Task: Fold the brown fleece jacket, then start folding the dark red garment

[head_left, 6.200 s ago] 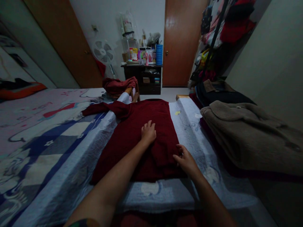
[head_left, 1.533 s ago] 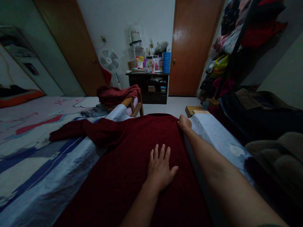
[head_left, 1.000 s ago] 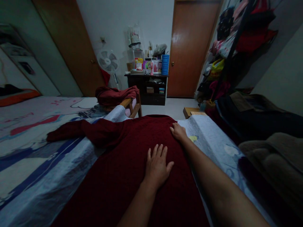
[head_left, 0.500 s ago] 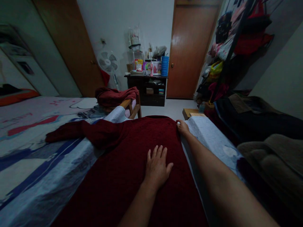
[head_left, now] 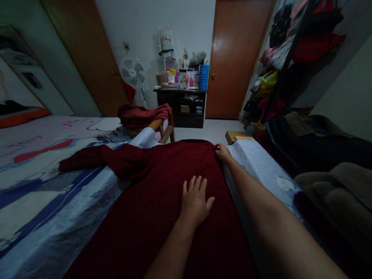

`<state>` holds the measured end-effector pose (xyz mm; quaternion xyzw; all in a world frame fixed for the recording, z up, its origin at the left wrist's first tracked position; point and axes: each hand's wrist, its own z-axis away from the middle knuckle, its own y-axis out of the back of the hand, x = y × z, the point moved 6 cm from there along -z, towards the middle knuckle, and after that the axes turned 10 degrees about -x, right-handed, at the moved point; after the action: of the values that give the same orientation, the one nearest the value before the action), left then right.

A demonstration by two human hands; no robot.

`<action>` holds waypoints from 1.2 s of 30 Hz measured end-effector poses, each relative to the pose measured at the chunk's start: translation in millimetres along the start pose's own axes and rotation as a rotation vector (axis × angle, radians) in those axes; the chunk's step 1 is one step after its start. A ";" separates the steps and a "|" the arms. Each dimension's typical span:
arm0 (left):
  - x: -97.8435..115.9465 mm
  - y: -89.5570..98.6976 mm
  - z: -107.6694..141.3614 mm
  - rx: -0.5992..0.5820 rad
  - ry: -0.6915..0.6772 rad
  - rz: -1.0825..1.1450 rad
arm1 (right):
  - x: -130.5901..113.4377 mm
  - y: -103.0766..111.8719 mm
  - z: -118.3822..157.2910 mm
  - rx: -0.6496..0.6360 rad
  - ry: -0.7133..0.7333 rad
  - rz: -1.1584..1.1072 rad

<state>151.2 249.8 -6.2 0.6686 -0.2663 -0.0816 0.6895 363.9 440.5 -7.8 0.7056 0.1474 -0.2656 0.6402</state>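
A dark red garment [head_left: 162, 201] lies spread in front of me, its neckline at the far end and one sleeve stretched out to the left over the patterned bedding. My left hand [head_left: 195, 201] rests flat on the middle of the garment, fingers spread, holding nothing. At the garment's far right shoulder, my right hand [head_left: 223, 152] pinches the edge of the cloth between closed fingers. The right sleeve is not visible. Light blue-grey cloth [head_left: 255, 159] shows beneath and to the right of the garment.
A folded reddish cloth [head_left: 143, 115] hangs over a wooden frame [head_left: 167, 135] beyond the left sleeve. Dark clothes [head_left: 319, 143] and a brown-grey cloth [head_left: 337, 186] are piled on the right. Farther back stand a fan [head_left: 133, 72], a dark cabinet [head_left: 180, 110] and a door [head_left: 235, 58].
The view has shifted slightly. My left hand stays flat on the garment, and my right hand still grips its shoulder edge, drawn very slightly inward.
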 end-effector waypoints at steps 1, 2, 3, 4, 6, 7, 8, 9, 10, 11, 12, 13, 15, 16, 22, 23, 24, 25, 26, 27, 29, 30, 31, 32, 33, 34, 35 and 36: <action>0.0 1.9 -0.3 0.009 0.004 0.005 | -1.0 2.9 4.0 0.007 0.001 -0.002; -0.8 4.8 -0.7 0.024 0.016 0.007 | -2.5 6.3 9.0 0.017 0.002 -0.003; -2.9 8.5 -0.9 0.048 0.040 0.006 | -4.9 9.6 15.1 0.030 0.007 -0.001; -6.1 12.8 -1.1 0.076 0.074 0.005 | -8.1 12.1 22.5 0.044 0.016 0.002; -16.1 21.1 -1.1 0.123 0.164 0.010 | -16.7 13.1 40.6 0.069 0.050 0.012; -22.2 24.1 -1.1 0.131 0.209 0.018 | -21.8 10.5 50.6 0.071 0.077 0.021; -28.3 25.9 -1.3 0.128 0.248 0.030 | -27.4 5.9 60.6 0.062 0.117 0.032; -34.0 26.7 -1.8 0.116 0.274 0.045 | -33.7 -1.5 70.0 0.028 0.173 0.068; -38.9 26.6 -2.5 0.099 0.289 0.063 | -38.3 -10.2 78.3 -0.019 0.212 0.109; -43.2 25.9 -3.2 0.083 0.295 0.084 | -40.7 -18.7 85.1 -0.064 0.228 0.159; -46.9 25.0 -3.9 0.069 0.296 0.111 | -41.5 -26.3 90.1 -0.104 0.227 0.208; -50.1 24.0 -4.4 0.059 0.295 0.142 | -40.9 -32.2 93.1 -0.135 0.213 0.246; -55.2 22.7 -4.8 0.048 0.292 0.206 | -38.0 -38.1 94.1 -0.169 0.173 0.289; -57.0 22.6 -4.7 0.046 0.291 0.234 | -36.7 -38.6 92.7 -0.180 0.157 0.293; -49.7 36.4 0.2 0.145 0.289 0.130 | -34.0 -26.5 89.9 -0.215 0.103 0.240; -43.4 39.2 0.6 0.178 0.257 0.094 | -35.3 -24.4 93.9 -0.200 0.108 0.239; -35.7 40.2 0.5 0.200 0.205 0.071 | -37.3 -23.2 99.4 -0.182 0.121 0.244; -27.7 39.0 0.0 0.201 0.144 0.063 | -39.5 -23.5 105.9 -0.167 0.137 0.255; -20.4 35.2 -0.7 0.180 0.087 0.063 | -41.8 -25.4 113.0 -0.162 0.154 0.269; -14.5 29.4 -1.4 0.138 0.045 0.064 | -43.6 -28.5 119.9 -0.166 0.168 0.286; -8.5 14.7 -1.8 0.031 0.019 0.056 | -45.3 -35.8 131.0 -0.191 0.172 0.324; -8.2 7.7 -1.4 -0.016 0.029 0.048 | -45.2 -38.8 134.6 -0.204 0.165 0.341; -8.8 2.0 -0.6 -0.050 0.043 0.039 | -45.0 -41.0 136.6 -0.217 0.158 0.354; -9.8 -2.3 0.2 -0.072 0.054 0.031 | -44.8 -42.2 137.2 -0.228 0.150 0.362; -10.8 -5.1 1.0 -0.083 0.063 0.024 | -44.4 -42.4 136.5 -0.239 0.140 0.365; -11.8 -6.8 1.5 -0.087 0.069 0.017 | -43.8 -42.0 134.9 -0.249 0.122 0.364; -12.6 -7.7 1.7 -0.090 0.073 0.010 | -43.1 -40.9 132.7 -0.255 0.099 0.362; -13.0 -8.3 1.7 -0.093 0.074 0.003 | -42.4 -39.1 130.2 -0.251 0.069 0.359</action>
<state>141.4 253.7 -17.6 0.6379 -0.2377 -0.0682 0.7293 283.7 323.7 -21.3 0.6440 0.0729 -0.1025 0.7546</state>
